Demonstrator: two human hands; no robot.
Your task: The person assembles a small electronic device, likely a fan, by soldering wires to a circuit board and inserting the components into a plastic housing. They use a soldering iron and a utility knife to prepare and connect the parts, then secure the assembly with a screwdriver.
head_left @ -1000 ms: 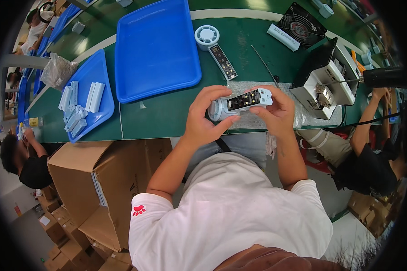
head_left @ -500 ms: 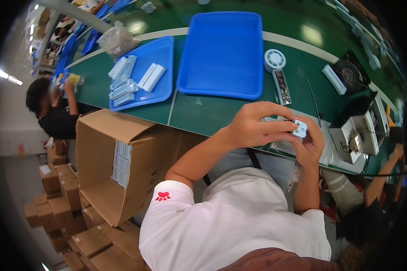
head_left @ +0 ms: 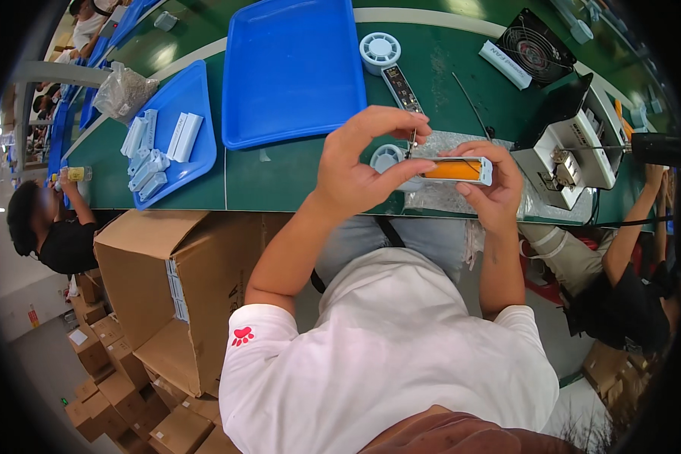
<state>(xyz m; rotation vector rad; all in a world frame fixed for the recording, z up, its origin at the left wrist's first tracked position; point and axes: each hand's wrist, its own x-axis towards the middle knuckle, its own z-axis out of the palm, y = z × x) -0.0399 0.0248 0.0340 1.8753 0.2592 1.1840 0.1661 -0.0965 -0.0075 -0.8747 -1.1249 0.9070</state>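
My right hand is closed round a pale blue oblong casing. Its open side shows an orange cylindrical battery lying inside. My left hand has thumb and forefinger bent toward each other round a narrow strip like a circuit board. The left thumb tip touches the casing's near end. Partly hidden behind that thumb is a round pale blue fan head; whether it joins the strip, I cannot tell. Beyond my hands lie another round fan head and its circuit board.
A blue tray stands ahead; a smaller blue tray at left carries several pale casings. At right are a white machine and a black fan. An open carton stands at the table edge. Co-workers sit on both sides.
The casing has turned from end-on to lengthwise, so the orange battery shows. My left hand has moved off to the left, its fingers spread wider round the strip. The whole view has shifted.
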